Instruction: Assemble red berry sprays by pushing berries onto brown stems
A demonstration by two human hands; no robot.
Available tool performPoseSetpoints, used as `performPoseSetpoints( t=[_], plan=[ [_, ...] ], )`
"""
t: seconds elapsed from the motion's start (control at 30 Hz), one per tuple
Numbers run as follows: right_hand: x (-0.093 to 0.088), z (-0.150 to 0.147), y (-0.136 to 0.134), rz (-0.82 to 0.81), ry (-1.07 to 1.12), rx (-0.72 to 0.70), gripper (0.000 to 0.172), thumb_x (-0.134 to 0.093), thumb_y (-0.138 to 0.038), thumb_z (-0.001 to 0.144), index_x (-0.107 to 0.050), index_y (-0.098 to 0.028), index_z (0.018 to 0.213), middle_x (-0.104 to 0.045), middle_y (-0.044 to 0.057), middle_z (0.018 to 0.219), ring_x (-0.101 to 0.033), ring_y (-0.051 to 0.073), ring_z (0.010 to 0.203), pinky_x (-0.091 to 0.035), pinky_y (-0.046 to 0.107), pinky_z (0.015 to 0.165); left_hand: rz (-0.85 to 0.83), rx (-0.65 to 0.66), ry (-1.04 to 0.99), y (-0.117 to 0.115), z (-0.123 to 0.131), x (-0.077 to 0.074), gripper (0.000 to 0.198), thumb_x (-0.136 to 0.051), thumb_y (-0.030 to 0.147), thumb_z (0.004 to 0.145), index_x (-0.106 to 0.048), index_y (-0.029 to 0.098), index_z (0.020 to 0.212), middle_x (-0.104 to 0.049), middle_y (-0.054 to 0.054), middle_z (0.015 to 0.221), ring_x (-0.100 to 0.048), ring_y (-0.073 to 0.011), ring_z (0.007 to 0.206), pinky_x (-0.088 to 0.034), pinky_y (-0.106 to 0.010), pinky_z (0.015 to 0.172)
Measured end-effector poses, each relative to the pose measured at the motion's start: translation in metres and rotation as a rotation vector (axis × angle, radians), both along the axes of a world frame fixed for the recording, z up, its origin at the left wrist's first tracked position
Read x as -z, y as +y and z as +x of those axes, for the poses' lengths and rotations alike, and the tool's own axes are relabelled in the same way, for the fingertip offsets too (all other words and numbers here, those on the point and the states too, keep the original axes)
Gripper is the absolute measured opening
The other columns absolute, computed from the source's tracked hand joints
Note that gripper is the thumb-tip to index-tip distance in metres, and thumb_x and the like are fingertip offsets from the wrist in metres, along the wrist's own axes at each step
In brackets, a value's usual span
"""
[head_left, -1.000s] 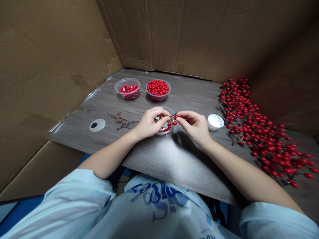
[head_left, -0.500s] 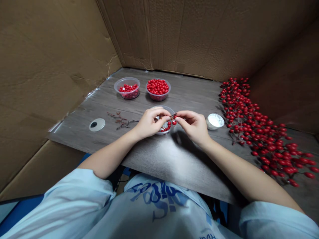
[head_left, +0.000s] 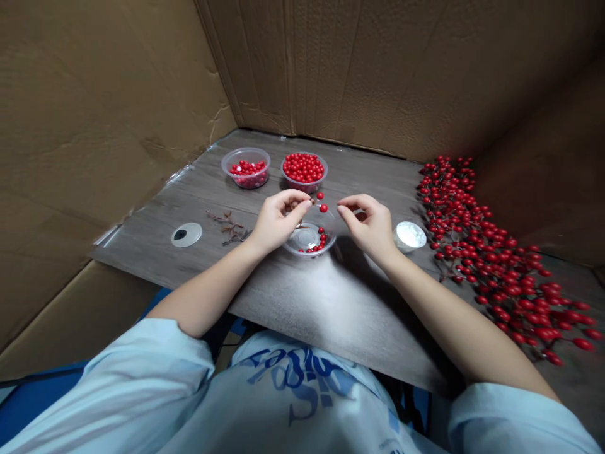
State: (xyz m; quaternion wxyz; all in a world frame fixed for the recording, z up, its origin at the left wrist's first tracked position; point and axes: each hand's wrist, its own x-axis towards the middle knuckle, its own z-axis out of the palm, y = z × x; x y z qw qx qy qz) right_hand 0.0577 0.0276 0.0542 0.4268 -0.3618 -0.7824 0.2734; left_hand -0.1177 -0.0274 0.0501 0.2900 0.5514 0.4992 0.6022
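Observation:
My left hand (head_left: 282, 217) is closed in a pinch on a thin berry twig (head_left: 314, 203), most of it hidden by the fingers. Two red berries (head_left: 323, 208) stick out to the right of its tips. My right hand (head_left: 370, 224) hovers a little way off, thumb and forefinger drawn together; anything between them is too small to make out. Below both hands, a clear plastic bowl (head_left: 305, 252) stands on the table with several red berries (head_left: 321, 241) inside, along its right and front.
Behind are two clear tubs, one partly filled (head_left: 246, 180) and one heaped with red berries (head_left: 303, 169). Bare twigs (head_left: 230, 228) and a whitish disc with a dark spot (head_left: 186, 235) lie left. A white-filled cup (head_left: 409, 236) and berry branches (head_left: 482, 233) are right. Cardboard walls (head_left: 331, 69) enclose the table.
My hands have moved apart: the right has come away from the twig, while the left has risen slightly with it. More of the bowl below now shows.

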Motion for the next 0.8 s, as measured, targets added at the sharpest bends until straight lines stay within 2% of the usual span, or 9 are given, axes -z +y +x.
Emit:
performPoseSetpoints(
  t=[0.1, 0.2, 0.3, 0.47, 0.63, 0.8],
  plan=[
    [-0.006, -0.006, 0.009, 0.199, -0.318, -0.088, 0.008, -0.064, -0.018, 0.074, -0.071, -0.016, 0.078, -0.062, 0.009, 0.089, -0.055, 0.019, 0.084, -0.047, 0.034, 0.076, -0.036, -0.076, -0.165, 0.006, -0.004, 0.004, 0.031, -0.066, 0.043, 0.070, -0.057, 0.016, 0.081, -0.047, 0.004, 0.053, -0.039, -0.0051, 0.044, -0.033, -0.018, 0.041],
    [-0.015, -0.017, 0.012, 0.292, -0.636, -0.161, 0.011, -0.068, -0.018, 0.071, -0.074, -0.017, 0.081, -0.058, 0.013, 0.106, -0.048, 0.029, 0.103, -0.045, 0.043, 0.084, -0.094, -0.093, -0.268, 0.011, -0.006, 0.008, 0.036, -0.068, 0.047, 0.068, -0.056, 0.016, 0.083, -0.044, 0.005, 0.052, -0.038, -0.0055, 0.042, -0.029, -0.018, 0.035],
    [-0.022, -0.033, 0.012, 0.282, -0.848, -0.168, 0.012, -0.071, -0.016, 0.067, -0.075, -0.017, 0.079, -0.049, 0.016, 0.126, -0.039, 0.037, 0.115, -0.045, 0.049, 0.085, -0.119, -0.093, -0.292, 0.011, -0.006, 0.008, 0.035, -0.070, 0.044, 0.067, -0.056, 0.015, 0.081, -0.045, 0.005, 0.052, -0.041, -0.0053, 0.042, -0.029, -0.017, 0.033],
    [-0.026, -0.051, 0.011, 0.164, -1.122, -0.185, 0.013, -0.068, -0.015, 0.069, -0.073, -0.015, 0.081, -0.049, 0.016, 0.126, -0.037, 0.036, 0.122, -0.045, 0.049, 0.090, -0.110, -0.065, -0.279, 0.009, -0.004, 0.004, 0.035, -0.071, 0.043, 0.068, -0.055, 0.014, 0.079, -0.045, 0.005, 0.049, -0.040, -0.0043, 0.039, -0.030, -0.015, 0.032],
    [-0.024, -0.051, 0.013, 0.145, -1.135, -0.209, 0.014, -0.063, -0.011, 0.072, -0.073, -0.015, 0.082, -0.051, 0.015, 0.122, -0.039, 0.036, 0.120, -0.046, 0.046, 0.088, -0.078, -0.080, -0.290, 0.010, -0.002, 0.004, 0.029, -0.072, 0.035, 0.065, -0.058, 0.013, 0.079, -0.049, 0.005, 0.051, -0.041, -0.0047, 0.036, -0.033, -0.016, 0.029],
    [-0.022, -0.035, 0.018, 0.200, -0.821, -0.231, 0.012, -0.066, -0.013, 0.071, -0.073, -0.017, 0.080, -0.046, 0.013, 0.127, -0.037, 0.034, 0.122, -0.040, 0.044, 0.096, -0.019, -0.086, -0.185, 0.009, -0.004, 0.007, 0.021, -0.068, 0.029, 0.066, -0.062, 0.013, 0.079, -0.051, 0.004, 0.053, -0.043, -0.0055, 0.038, -0.034, -0.017, 0.031]
  ],
)
